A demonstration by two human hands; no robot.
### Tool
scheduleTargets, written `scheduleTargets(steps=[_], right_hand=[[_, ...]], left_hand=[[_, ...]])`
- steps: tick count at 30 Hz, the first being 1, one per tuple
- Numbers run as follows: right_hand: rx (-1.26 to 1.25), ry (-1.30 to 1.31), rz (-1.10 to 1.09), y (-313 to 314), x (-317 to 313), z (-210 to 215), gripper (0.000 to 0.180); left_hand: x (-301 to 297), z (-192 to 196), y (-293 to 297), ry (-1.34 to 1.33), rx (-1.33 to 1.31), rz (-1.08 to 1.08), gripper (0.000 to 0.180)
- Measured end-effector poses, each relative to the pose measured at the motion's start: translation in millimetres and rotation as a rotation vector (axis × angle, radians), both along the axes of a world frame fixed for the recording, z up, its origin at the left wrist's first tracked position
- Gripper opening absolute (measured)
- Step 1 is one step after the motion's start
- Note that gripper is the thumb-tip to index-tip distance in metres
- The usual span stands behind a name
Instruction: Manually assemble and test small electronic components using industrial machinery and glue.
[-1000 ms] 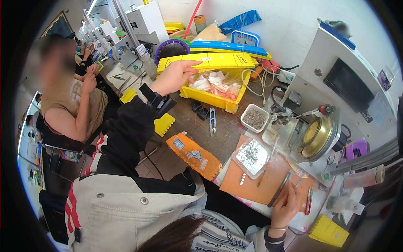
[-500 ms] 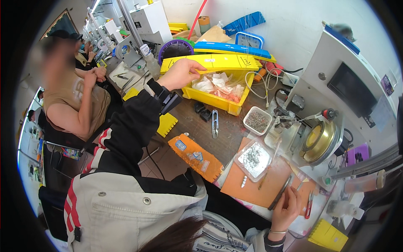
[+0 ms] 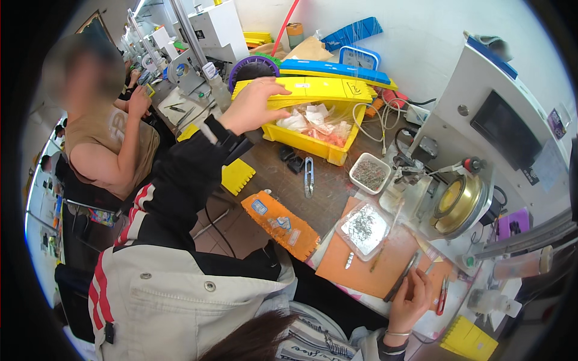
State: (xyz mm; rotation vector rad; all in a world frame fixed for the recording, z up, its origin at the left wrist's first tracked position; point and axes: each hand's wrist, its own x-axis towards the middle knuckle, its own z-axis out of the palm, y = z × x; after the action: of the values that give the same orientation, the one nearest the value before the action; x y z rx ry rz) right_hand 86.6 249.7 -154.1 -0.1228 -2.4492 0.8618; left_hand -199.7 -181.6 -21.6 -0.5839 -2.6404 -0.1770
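Nearest the camera, the right hand (image 3: 410,301) rests on the orange rectangular work mat (image 3: 385,265) at the bench edge, its fingers drawn together around the end of a thin dark metal tool (image 3: 402,277); whether they truly pinch it cannot be told. Just beyond, on the same mat, sits a clear square plastic tray of small metal parts (image 3: 363,228), with a second white tray of dark small parts (image 3: 369,174) a little farther on, both well filled, so by the look of it little of that stock has been used. To the left lies an orange flat packet with stickers (image 3: 281,224) and, past it, a pair of silver thread snips (image 3: 308,177) on the brown worn bench top (image 3: 283,186). Farther out, the left hand (image 3: 253,105), at the end of a black sleeve, reaches to the yellow plastic bin of clear bagged pieces (image 3: 313,129), fingers spread and laid on the yellow flat lid (image 3: 319,90) across its back rim, gripping nothing; the bags inside look untouched. To the right stands a white machine with a brass spool (image 3: 460,201). At the far left another person in a tan top (image 3: 111,144) sits along a row of similar benches, before a white wall (image 3: 421,36).
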Motion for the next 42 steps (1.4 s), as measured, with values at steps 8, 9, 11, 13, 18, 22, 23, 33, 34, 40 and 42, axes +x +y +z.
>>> scheduleTargets(steps=[8, 9, 11, 13, 18, 22, 23, 33, 34, 40, 42], right_hand=[[0.011, -0.002, -0.004, 0, 0, 3, 0.024], [0.002, 0.008, 0.002, 0, 0, 3, 0.024], [-0.004, 0.020, 0.006, 0, 0, 1, 0.023], [-0.033, 0.017, 0.023, 1, 0, 0, 0.022], [-0.054, 0.011, 0.011, 1, 0, -1, 0.020], [-0.090, -0.007, -0.002, 3, 1, -5, 0.019], [-0.090, -0.006, 0.000, 3, 0, -5, 0.019], [-0.083, 0.004, 0.016, 3, -1, -1, 0.016], [-0.085, -0.002, 0.011, 2, -1, -1, 0.016], [-0.101, -0.003, 0.017, 1, -2, -1, 0.016], [-0.055, 0.017, 0.047, 5, -2, -3, 0.016]], left_hand=[[12, 12, 12, -0.311, 0.356, 0.156, 0.049], [13, 18, 19, -0.369, 0.249, 0.271, 0.052], [12, 14, 18, -0.422, 0.144, 0.382, 0.056], [9, -5, 5, 0.317, -0.029, -0.082, 0.058], [0, -17, 6, 0.140, 0.279, -0.188, 0.044], [0, -5, 2, -0.370, 0.430, -0.061, 0.035], [-2, -6, 0, -0.369, 0.430, -0.059, 0.035], [-7, -4, -10, -0.518, 0.956, -0.090, 0.021], [-6, -1, -12, -0.643, 1.018, -0.056, 0.023], [-20, -7, 13, -0.512, 0.524, 0.052, 0.035], [-14, -19, 13, -0.283, 0.258, -0.130, 0.031]])
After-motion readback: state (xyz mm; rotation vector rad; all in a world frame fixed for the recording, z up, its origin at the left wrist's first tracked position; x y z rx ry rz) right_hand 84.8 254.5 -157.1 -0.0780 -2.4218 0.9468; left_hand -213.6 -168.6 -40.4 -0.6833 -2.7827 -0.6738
